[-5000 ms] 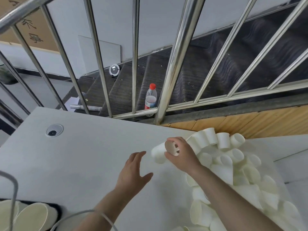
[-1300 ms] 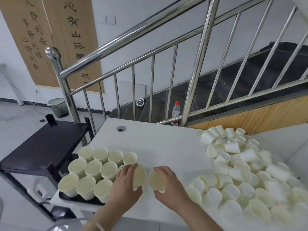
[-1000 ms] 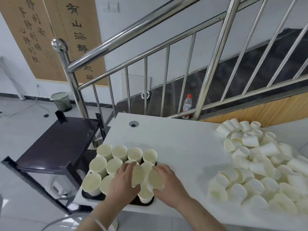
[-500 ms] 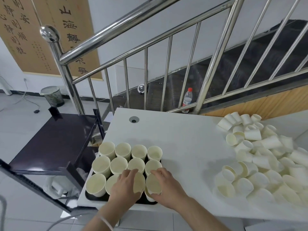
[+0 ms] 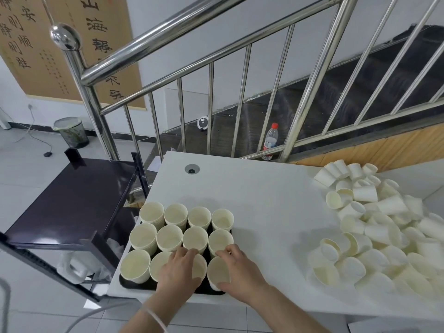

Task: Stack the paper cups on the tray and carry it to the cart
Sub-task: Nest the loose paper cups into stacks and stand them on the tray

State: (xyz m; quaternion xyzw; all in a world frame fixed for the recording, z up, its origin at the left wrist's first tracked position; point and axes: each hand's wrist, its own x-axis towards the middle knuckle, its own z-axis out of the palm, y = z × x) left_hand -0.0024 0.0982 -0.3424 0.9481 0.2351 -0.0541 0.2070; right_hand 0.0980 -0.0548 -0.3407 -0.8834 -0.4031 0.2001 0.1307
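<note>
White paper cups (image 5: 176, 234) stood in rows on black tray (image 5: 134, 286), mostly hidden, at bench (image 5: 264, 200) corner. Left hand (image 5: 179, 270) gripped one front cup (image 5: 199, 266), partly covered; right hand (image 5: 236, 267) gripped another (image 5: 217, 272). Lowered closer to tray than a moment before.

Five seconds ago the right hand (image 5: 240, 272) held one paper cup over the loose cup pile (image 5: 374, 236) while the left hand (image 5: 179, 272) was open over the table (image 5: 264, 200). Since then both hands have come to the black tray (image 5: 134, 286), and each now lowers a cup (image 5: 217, 272) into its front row, the left hand's cup (image 5: 200, 266) beside it.
</note>
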